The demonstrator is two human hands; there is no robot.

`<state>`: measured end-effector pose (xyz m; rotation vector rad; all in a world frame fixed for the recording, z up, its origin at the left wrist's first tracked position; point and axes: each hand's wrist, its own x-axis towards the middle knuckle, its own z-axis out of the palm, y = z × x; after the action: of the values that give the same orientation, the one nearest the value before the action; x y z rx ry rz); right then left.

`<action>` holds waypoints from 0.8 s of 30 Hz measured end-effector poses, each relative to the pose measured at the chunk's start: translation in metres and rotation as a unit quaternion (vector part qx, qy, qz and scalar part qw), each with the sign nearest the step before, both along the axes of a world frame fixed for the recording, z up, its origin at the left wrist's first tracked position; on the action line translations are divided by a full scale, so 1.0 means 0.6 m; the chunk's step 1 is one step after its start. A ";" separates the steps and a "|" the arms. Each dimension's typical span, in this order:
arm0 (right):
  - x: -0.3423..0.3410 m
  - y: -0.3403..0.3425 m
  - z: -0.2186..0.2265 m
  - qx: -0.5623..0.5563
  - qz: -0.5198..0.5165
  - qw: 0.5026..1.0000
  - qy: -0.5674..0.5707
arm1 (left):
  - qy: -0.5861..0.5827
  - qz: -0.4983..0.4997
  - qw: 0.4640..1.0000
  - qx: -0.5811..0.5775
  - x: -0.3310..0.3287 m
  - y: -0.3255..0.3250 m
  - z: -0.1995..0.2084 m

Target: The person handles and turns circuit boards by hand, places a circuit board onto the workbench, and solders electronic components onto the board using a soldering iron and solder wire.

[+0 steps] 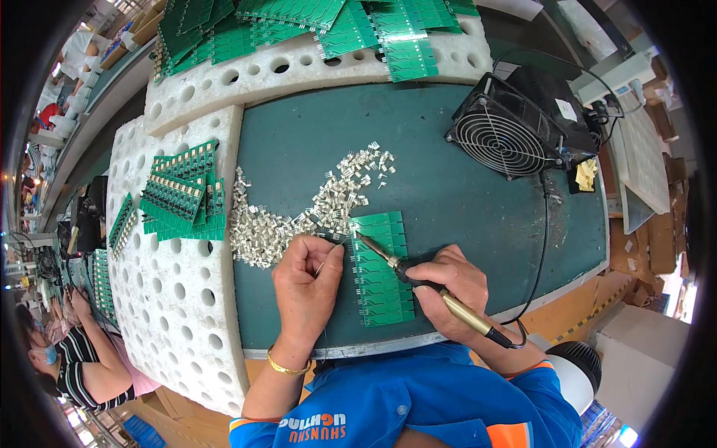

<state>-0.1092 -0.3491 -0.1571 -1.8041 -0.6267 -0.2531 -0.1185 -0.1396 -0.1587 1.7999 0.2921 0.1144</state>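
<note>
A green circuit board [382, 287] lies on the dark green work mat [299, 142] in front of me. My right hand [454, 282] is wrapped round a soldering iron [467, 313] with a gold-coloured handle. Its tip meets the board's upper left corner or hovers just over it; I cannot tell which. Left of the board, my left hand [305, 282] pinches a thin solder wire [341, 240] between thumb and forefinger, its end close to the iron's tip. A heap of small white connectors [261, 233] spreads just beyond the left hand.
A perforated white foam block [175, 299] on the left bears finished-looking boards [179, 190]. Another foam block [202, 93] across the back carries many green boards [299, 22]. At right stands a black fan [500, 138]; the iron's cord [544, 246] crosses the mat. A co-worker [82, 351] sits far left.
</note>
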 end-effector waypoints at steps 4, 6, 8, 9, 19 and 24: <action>-0.001 0.000 0.001 0.000 0.001 1.000 0.008 | 0.002 -0.002 1.000 0.008 0.001 -0.001 0.002; 0.001 0.000 0.002 -0.004 0.001 1.000 0.001 | -0.001 0.000 1.000 0.012 0.000 -0.002 0.001; 0.003 0.000 0.001 -0.008 0.002 1.000 -0.004 | -0.004 0.002 1.000 0.016 0.001 -0.003 -0.001; 0.003 0.000 0.002 -0.008 0.003 1.000 -0.006 | -0.008 -0.002 1.000 0.022 0.001 -0.003 -0.001; 0.002 0.000 0.003 -0.008 0.007 1.000 0.002 | -0.015 -0.002 0.998 0.054 -0.001 -0.004 -0.006; 0.002 -0.001 0.003 -0.012 0.011 1.000 0.001 | -0.016 0.000 0.998 0.056 -0.001 -0.005 -0.001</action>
<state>-0.1078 -0.3495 -0.1553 -1.8200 -0.6492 -0.2299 -0.1193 -0.1429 -0.1591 1.9076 0.2686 0.1622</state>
